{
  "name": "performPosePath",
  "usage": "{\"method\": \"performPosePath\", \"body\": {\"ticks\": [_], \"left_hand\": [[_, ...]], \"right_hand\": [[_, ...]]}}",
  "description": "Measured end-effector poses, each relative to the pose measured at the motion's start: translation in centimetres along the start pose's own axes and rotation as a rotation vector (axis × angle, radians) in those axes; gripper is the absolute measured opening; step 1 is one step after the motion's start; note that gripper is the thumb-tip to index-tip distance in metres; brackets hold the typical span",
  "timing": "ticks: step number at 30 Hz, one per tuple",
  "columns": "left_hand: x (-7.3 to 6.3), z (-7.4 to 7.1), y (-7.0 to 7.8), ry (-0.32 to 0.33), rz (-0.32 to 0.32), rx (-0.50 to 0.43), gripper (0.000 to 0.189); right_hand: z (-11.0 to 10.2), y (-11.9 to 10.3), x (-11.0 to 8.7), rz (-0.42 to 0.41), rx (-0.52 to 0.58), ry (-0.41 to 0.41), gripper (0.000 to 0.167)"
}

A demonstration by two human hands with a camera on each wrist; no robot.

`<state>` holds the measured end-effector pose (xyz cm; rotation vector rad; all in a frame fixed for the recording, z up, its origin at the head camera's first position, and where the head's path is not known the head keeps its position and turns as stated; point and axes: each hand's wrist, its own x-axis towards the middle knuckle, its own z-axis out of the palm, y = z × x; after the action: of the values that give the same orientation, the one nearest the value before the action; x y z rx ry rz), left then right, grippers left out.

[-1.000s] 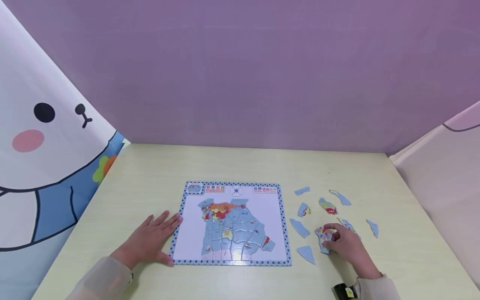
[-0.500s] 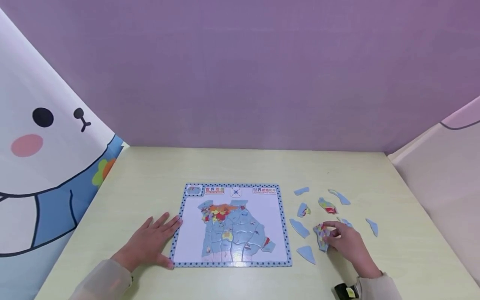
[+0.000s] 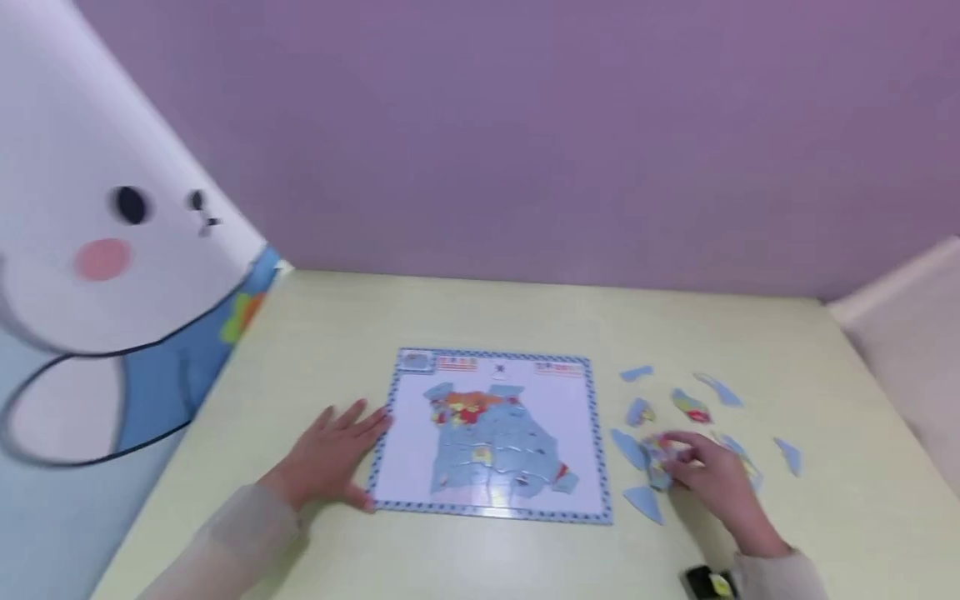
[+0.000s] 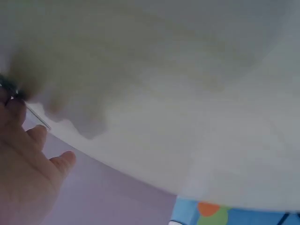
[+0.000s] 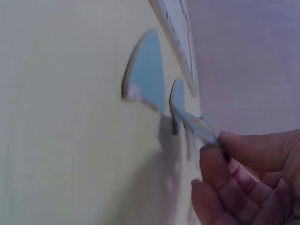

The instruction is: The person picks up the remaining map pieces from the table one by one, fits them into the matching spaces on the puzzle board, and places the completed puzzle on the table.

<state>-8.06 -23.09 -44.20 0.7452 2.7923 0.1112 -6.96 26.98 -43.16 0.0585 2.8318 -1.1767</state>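
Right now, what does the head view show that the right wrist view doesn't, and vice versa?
Only the head view shows the left hand, the orange-red patch of joined puzzle and the white cartoon animal.

Only the right wrist view shows the dark side edge of the flat light-blue wedge-shaped piece.

Both show the right hand pinching a multicoloured map piece, the white blue-bordered board and the pale table.
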Motion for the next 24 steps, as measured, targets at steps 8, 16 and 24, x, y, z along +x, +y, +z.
{"method": "performPosePath", "body": {"ticks": [8,16,24], "left_hand": [[0.1,-1.0,0.2,-0.074,0.004,0.176,0.112],[2.6,-2.7,0.3,-0.119,-0.011,0.240,0.118],[1.6,-0.8,0.1,-0.104,0.006,0.179,0.119]], "right_hand": [[-2.7,-1.4,-1.4,0.049,0.252,0.056,0.046],[-3.4,-1.9,-1.9,0.074,0.252,0.103,0.044],[-1.0,-2.6,-1.6,0.096,0.253,0.070,0.041]]}}
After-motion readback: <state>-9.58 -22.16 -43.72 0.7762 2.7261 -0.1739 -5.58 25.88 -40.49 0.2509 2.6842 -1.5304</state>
